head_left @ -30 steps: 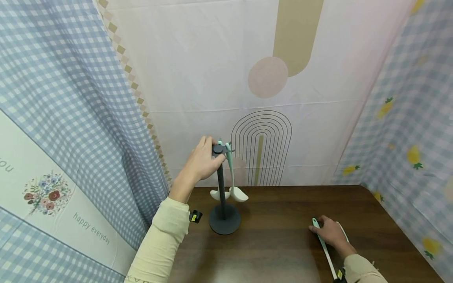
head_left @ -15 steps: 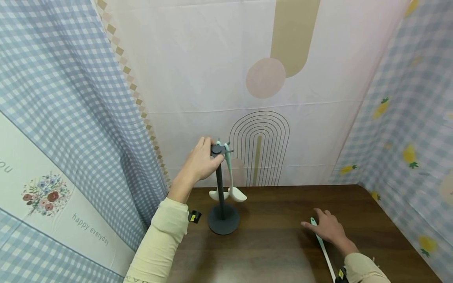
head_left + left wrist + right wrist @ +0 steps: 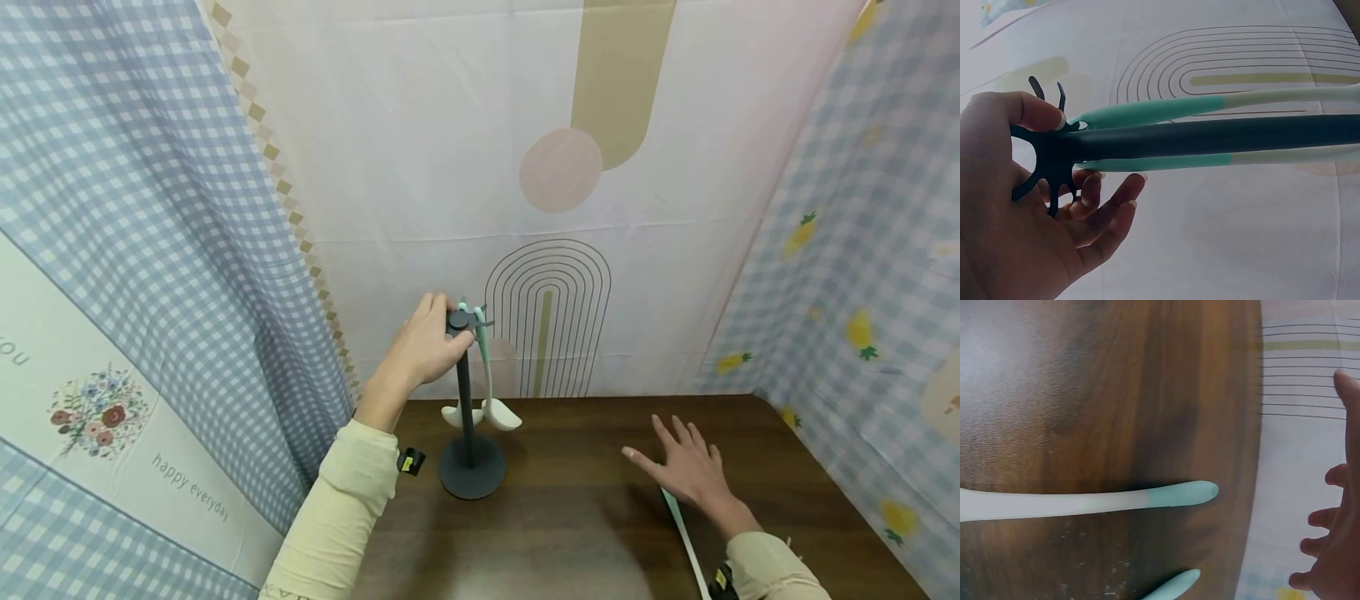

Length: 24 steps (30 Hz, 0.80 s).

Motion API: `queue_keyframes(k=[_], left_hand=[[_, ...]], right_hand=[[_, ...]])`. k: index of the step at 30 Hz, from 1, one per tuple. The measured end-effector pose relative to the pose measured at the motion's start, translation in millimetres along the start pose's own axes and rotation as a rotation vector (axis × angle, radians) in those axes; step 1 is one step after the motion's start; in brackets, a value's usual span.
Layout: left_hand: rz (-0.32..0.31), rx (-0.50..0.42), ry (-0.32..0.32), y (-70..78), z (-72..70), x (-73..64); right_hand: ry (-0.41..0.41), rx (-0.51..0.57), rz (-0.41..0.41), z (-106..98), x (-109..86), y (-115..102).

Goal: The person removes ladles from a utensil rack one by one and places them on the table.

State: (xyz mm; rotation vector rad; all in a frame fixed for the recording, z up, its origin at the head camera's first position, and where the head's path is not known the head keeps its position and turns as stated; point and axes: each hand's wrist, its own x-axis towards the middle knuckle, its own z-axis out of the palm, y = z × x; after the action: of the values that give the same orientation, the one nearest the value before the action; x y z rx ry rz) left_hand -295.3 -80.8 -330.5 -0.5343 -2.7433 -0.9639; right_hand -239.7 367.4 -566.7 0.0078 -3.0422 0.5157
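Observation:
My left hand (image 3: 429, 343) grips the hooked top (image 3: 1054, 156) of a dark utensil stand (image 3: 467, 400), thumb on one side and fingers on the other. Two ladle-like utensils, one of them a ladle (image 3: 501, 414) with a white bowl and mint-green handle end, hang from its hooks. On the right of the table my right hand (image 3: 686, 468) is spread above a utensil handle (image 3: 684, 533), holding nothing. In the right wrist view that white handle (image 3: 1085, 503) with its mint tip lies on the wood below the hand. A second mint handle tip (image 3: 1175, 586) lies beside it, mostly out of frame.
The brown wooden table (image 3: 570, 500) ends at a printed white cloth (image 3: 420, 167) behind the stand. Blue checked curtains (image 3: 150, 167) hang at the left, and a pineapple-patterned cloth (image 3: 862, 275) closes off the right side.
My right hand has come up off the utensil handle on the table, its fingers spreading and shifting slightly forward and left. The left hand stays on the stand's top.

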Motion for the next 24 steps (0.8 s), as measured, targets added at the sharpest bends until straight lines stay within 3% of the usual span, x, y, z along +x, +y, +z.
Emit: queue_keyframes(k=[8,17,24], left_hand=[[-0.01,0.004,-0.022,-0.5,-1.5,1.0],[-0.035,-0.014,-0.099,5.7,-11.6,-0.5],[-0.086,0.087,-0.128,21.8,-16.4,-10.6]], right_hand=[[0.061,0.017,-0.023,-14,2.8,-12],[0.081,0.025,-0.046,-24,3.5,-24],[0.089,0.006,-0.078,-29,3.5,-29]])
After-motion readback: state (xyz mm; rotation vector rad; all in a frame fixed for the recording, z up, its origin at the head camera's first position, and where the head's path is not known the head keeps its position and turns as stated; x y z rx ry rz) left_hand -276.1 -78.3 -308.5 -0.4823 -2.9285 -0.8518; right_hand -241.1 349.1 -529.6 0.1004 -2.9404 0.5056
